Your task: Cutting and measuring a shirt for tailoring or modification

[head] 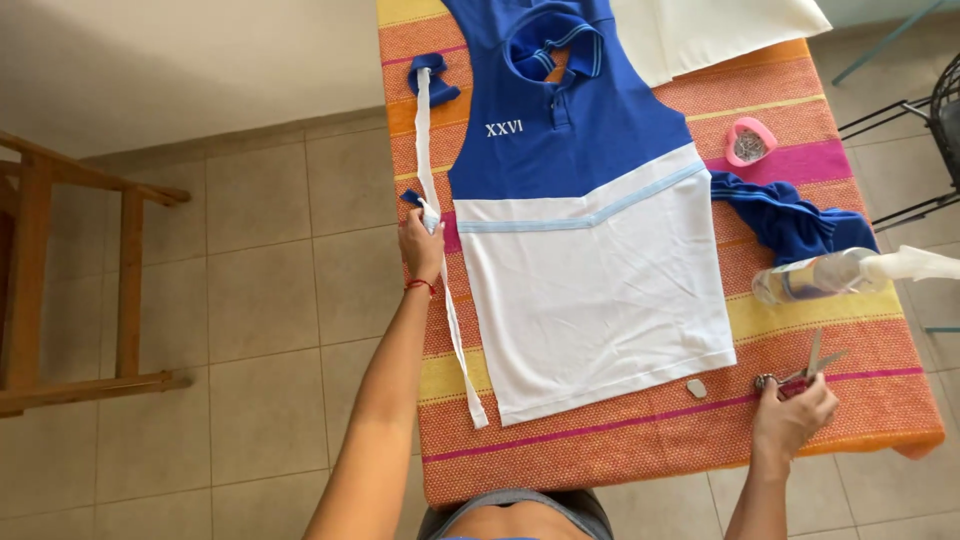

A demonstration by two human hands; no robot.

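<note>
Head view: left hand [420, 245] fingers pinch a long white fabric strip [445, 300], keeping it taut beside the flat-lying blue-and-white polo shirt [590, 250], while right hand [790, 415] fingers close round scissors [805, 375], blades parted and pointing away beyond the fingertips, off the cloth.

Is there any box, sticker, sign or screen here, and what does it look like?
No boxes, signs or screens.
White lettering: on the blue chest of the polo shirt, a short row, small.
Clear bottle: lying on the striped cloth at right; label unclear.
</note>
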